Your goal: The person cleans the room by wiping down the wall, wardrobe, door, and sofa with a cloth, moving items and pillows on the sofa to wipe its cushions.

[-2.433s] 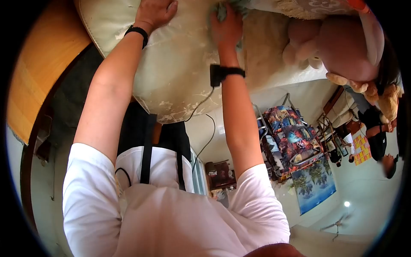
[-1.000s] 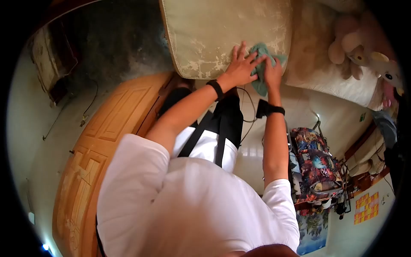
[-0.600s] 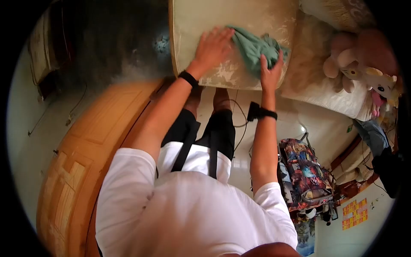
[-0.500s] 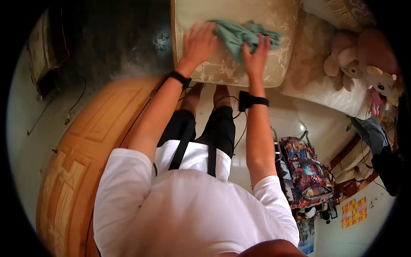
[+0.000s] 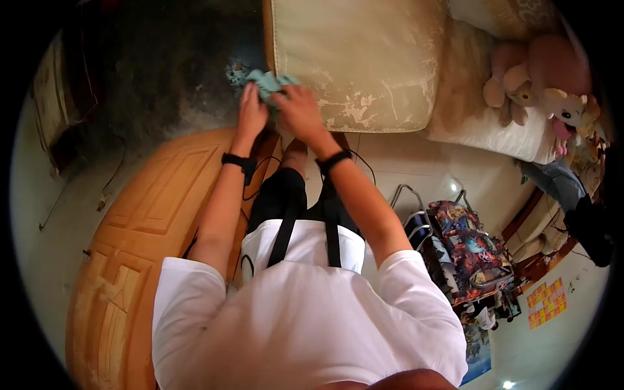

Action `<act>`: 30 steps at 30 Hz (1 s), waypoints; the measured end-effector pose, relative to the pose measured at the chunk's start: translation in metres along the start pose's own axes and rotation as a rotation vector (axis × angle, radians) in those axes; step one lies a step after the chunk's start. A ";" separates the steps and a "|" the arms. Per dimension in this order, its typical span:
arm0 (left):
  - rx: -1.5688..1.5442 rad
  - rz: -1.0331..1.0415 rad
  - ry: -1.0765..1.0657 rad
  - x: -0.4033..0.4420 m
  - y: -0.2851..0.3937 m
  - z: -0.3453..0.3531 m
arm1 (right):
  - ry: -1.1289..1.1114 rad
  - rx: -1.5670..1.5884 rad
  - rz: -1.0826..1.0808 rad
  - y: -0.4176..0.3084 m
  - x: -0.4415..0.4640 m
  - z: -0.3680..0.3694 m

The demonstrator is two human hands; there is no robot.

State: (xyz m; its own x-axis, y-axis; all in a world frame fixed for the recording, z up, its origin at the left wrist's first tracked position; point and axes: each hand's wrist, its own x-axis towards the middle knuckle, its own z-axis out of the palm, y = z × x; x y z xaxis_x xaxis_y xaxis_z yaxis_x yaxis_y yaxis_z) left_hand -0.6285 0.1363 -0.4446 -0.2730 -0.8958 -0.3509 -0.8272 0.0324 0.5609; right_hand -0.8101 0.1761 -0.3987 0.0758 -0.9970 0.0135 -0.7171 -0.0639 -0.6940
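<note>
A pale green cloth (image 5: 265,84) is bunched up between my two hands at the left front corner of a worn beige cushion (image 5: 370,58). My left hand (image 5: 252,117) grips the cloth from the left side, over the dark area beside the cushion. From the right, my right hand (image 5: 300,114) has its fingers curled on the other part of the cloth. Both hands are closed, and their fingertips are partly hidden by the folds. The cushion's cover is peeling in patches near its front edge.
A wooden door panel (image 5: 175,182) stands at my left. On the right are plush toys (image 5: 539,84) on a seat, a patterned bag (image 5: 465,240) with a metal frame, and jeans (image 5: 552,185). A dark surface (image 5: 156,65) lies at the upper left.
Both hands have moved left with the cloth, from the middle of the cushion to its left corner. The cloth was spread out and is now bunched between the hands.
</note>
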 end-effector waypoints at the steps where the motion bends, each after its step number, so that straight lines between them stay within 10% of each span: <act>1: -0.044 0.071 -0.014 0.011 0.031 -0.001 | 0.030 -0.018 0.076 0.012 -0.008 -0.015; 8: -0.055 0.467 -0.015 0.077 0.167 0.042 | 0.324 -0.295 0.854 0.153 -0.099 -0.092; 10: -0.017 0.497 0.160 0.099 0.176 0.057 | 0.474 -0.449 1.400 0.168 -0.103 -0.094; 24: 0.040 0.135 0.137 0.130 0.190 0.072 | 0.713 -0.549 1.419 0.185 -0.018 -0.063; 27: -0.177 -0.046 0.006 0.134 0.189 0.076 | 0.743 -0.556 1.398 0.188 -0.019 -0.059; 29: -1.662 -0.539 -0.179 0.143 0.198 0.067 | 0.734 -0.573 1.410 0.189 -0.021 -0.054; 30: -1.849 -0.560 -0.237 0.141 0.206 0.059 | 0.748 -0.596 1.411 0.192 -0.020 -0.052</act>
State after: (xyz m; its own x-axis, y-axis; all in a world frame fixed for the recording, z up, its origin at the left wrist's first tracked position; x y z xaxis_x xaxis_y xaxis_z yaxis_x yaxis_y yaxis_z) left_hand -0.8660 0.0426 -0.4228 -0.3848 -0.5643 -0.7304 0.5809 -0.7630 0.2834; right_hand -0.9854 0.1811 -0.4943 -0.9917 -0.0795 0.1009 -0.0913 0.9887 -0.1192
